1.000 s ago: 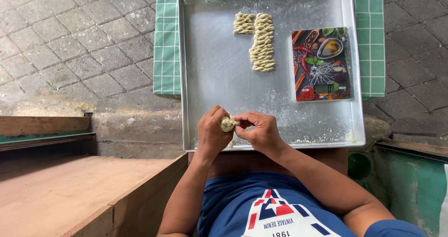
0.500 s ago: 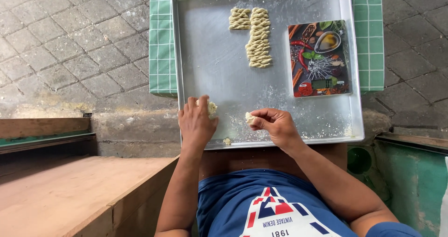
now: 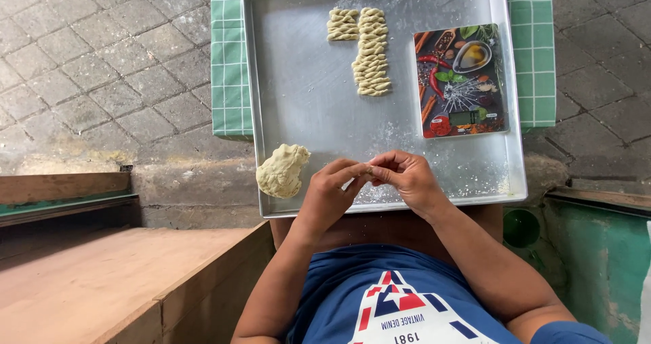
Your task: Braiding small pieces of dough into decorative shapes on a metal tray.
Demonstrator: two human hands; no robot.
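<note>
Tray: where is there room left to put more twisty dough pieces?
The metal tray is bare left of the twisted pieces and between them and the dough lump. It is crowded by the patterned scale and both hands.

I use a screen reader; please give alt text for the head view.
Left hand and right hand pinch a small dough bit over a floured metal tray. On the tray: dough lump, twisted dough pieces, a kitchen scale.

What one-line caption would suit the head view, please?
Both hands, left hand and right hand, pinch a small dough piece over a floured metal tray.
</note>
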